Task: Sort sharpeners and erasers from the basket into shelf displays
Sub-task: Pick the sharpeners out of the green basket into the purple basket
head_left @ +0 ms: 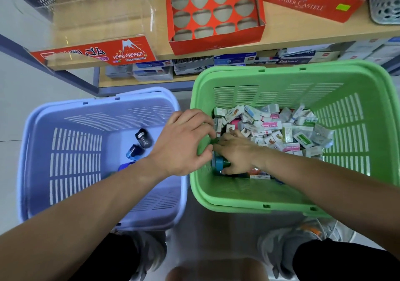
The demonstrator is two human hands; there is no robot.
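Two bare forearms reach forward. The left hand curls over the green basket's left wall, its grip impossible to tell. The right hand seems to clasp a teal sharpener inside, beside heaped erasers.

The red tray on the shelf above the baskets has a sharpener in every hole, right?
Not quite. The head view shows every hole in the red tray empty. It does sit on the shelf above the baskets. The few loose sharpeners in view lie in the purple basket.
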